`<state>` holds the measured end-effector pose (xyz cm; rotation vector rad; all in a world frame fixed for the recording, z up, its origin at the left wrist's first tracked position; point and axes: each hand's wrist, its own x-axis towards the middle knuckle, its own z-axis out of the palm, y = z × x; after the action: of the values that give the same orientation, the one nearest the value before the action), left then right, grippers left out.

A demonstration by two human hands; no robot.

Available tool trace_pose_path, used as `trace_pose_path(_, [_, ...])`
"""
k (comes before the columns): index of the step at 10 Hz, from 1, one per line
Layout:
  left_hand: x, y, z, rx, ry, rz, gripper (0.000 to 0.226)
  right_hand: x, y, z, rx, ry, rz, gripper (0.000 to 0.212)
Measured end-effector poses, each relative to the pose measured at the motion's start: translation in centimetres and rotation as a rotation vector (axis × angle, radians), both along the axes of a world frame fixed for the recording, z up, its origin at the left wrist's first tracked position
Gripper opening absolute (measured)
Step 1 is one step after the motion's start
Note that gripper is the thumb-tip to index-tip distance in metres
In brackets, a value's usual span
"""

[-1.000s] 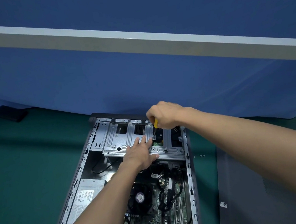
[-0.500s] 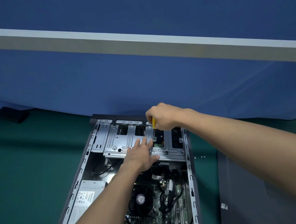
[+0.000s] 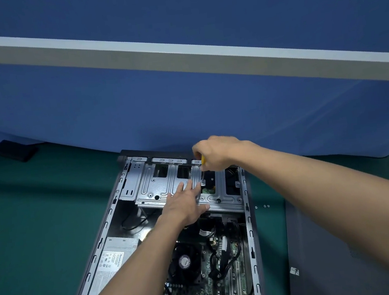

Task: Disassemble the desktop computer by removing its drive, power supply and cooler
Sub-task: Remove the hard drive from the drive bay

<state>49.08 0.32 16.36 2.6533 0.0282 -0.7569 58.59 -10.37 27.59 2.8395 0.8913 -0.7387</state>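
The right hand's (image 3: 216, 154) grip hides most of the screwdriver (image 3: 203, 159), apparently over the drive cage (image 3: 149, 188); the left hand (image 3: 185, 206) presses it, fingers straight.

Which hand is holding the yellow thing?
The right hand grips the yellow-handled screwdriver; the left hand lies flat on the silver metal drive cage, holding nothing.

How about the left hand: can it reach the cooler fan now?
Probably yes: the left hand lies flat on the drive cage, holding nothing, and the cooler fan sits uncovered beside its forearm.
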Motion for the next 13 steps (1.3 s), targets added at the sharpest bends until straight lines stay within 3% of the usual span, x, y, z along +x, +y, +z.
trace_pose_path(1, [-0.03, 0.04, 0.05, -0.004, 0.005, 0.005, 0.074, 0.02, -0.04, -0.79, -0.072, -0.098, -0.13, 0.052])
trace_pose_path(3, [-0.09, 0.01, 0.07, -0.017, 0.003, 0.013, 0.075, -0.28, -0.24, -0.58, -0.021, -0.142, -0.041, 0.023])
trace_pose_path(4, [-0.09, 0.01, 0.1, -0.012, 0.003, 0.007, 0.075, -0.39, -0.36, -0.26, 0.06, -0.031, -0.045, 0.021])
trace_pose_path(5, [-0.09, -0.02, 0.15, -0.008, 0.004, 0.003, 0.075, -0.69, -0.39, -0.67, 0.008, -0.037, -0.085, 0.016])
trace_pose_path(6, [-0.13, 0.02, 0.21, -0.013, 0.001, 0.006, 0.074, -0.83, -0.25, -0.94, -0.025, -0.111, -0.167, 0.051])
trace_pose_path(8, [-0.14, 0.0, 0.29, -0.016, 0.002, 0.003, 0.075, -0.8, -0.28, -0.55, 0.032, -0.143, -0.103, 0.019])
trace_pose_path(9, [-0.11, 0.0, 0.26, -0.009, -0.002, -0.003, 0.075, -0.64, -0.39, -0.34, 0.104, 0.009, -0.08, 0.014])
trace_pose_path(11, [-0.17, 0.04, 0.28, -0.025, -0.001, 0.01, 0.074, -0.72, 0.0, -0.99, -0.016, -0.085, -0.167, 0.049])
trace_pose_path(13, [-0.16, 0.04, 0.23, -0.028, -0.004, 0.011, 0.075, -0.72, -0.13, -0.42, 0.045, -0.105, -0.105, 0.007])
